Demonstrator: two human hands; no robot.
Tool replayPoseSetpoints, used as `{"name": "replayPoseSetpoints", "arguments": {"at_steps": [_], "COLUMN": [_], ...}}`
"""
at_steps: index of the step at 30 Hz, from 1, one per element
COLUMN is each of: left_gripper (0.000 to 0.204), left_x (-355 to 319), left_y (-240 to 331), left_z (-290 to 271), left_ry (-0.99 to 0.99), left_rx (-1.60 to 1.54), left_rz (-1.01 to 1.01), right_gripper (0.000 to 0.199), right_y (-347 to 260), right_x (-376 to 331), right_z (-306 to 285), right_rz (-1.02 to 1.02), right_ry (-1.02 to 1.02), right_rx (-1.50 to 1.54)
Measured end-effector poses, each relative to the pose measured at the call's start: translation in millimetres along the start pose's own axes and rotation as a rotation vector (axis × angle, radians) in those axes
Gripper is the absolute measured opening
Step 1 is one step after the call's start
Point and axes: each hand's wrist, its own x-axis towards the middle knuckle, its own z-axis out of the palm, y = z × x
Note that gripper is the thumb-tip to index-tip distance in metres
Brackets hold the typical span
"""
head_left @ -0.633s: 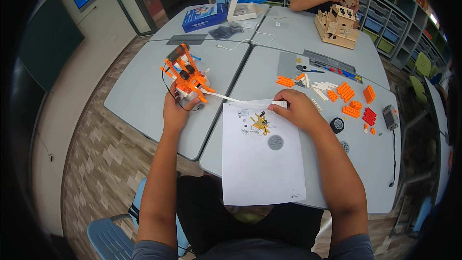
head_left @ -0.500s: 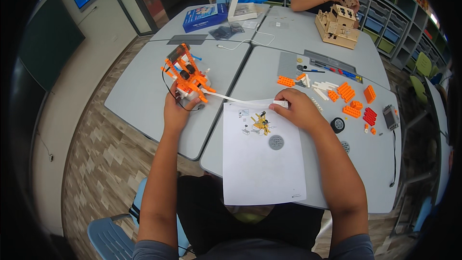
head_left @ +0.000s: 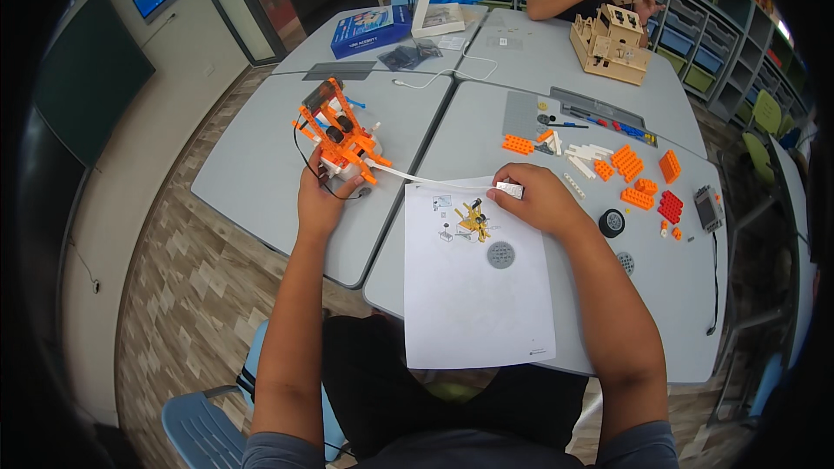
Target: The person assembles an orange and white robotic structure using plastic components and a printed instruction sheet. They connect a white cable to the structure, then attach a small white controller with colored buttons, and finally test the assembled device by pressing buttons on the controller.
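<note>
Left hand grips the orange model low at its white base, thumb in front, other fingers mostly hidden behind. Model is over the left table; can't tell if it rests there or is slightly lifted. Right hand has thumb and forefinger pinched narrow on a white block, above the top edge of the printed sheet.

White cable runs from the model's front to the right hand; model end looks attached, far end is hidden by fingers, so can't tell whether it joins the block. Black cable hangs off the model, its end near the left thumb, apparently unplugged.

Progress: main body looks built, frame and arms on. The sheet's diagram shows a similar shape in yellow. Wiring seems unfinished; the grey controller lies apart at the right table edge. Loose orange bricks, white beams, a wheel and a grey disc on the sheet are unused; can't tell which belong.
</note>
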Motion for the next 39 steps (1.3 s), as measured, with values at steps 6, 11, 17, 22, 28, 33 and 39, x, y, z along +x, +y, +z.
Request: {"name": "replayPoseSetpoints", "arguments": {"at_steps": [6, 11, 17, 22, 28, 33, 39], "left_gripper": [0.101, 0.101, 0.100, 0.100, 0.102, 0.102, 0.102], "left_x": [0.0, 1.0, 0.1, -0.9, -1.2, -1.7, -1.9], "left_y": [1.0, -4.5, -0.3, 4.2, 3.5, 4.1, 2.2], "left_z": [1.0, 1.2, 1.1, 0.6, 0.4, 0.2, 0.3], "left_ry": [-0.006, 0.000, 0.001, 0.002, 0.000, -0.001, 0.003], "left_rx": [-0.017, -0.003, -0.003, 0.019, 0.014, 0.017, 0.024], "left_rz": [0.004, 0.002, 0.002, -0.013, -0.027, -0.025, -0.009], "right_gripper": [0.032, 0.032, 0.032, 0.029, 0.025, 0.026, 0.026], "right_y": [3.6, 3.3, 3.6, 13.5, 15.5, 17.0, 18.8], "right_x": [0.8, 0.9, 0.5, 1.5, 1.6, 2.7, 4.1], "right_z": [2.7, 3.1, 3.6, 8.0, 10.2, 13.7, 16.2], "right_rz": [-0.029, -0.015, -0.011, -0.136, -0.188, -0.212, -0.226], "right_ry": [0.013, 0.008, 0.021, 0.105, 0.152, 0.184, 0.203], "right_rx": [-0.018, -0.025, -0.055, -0.076, -0.038, -0.032, -0.087]}}
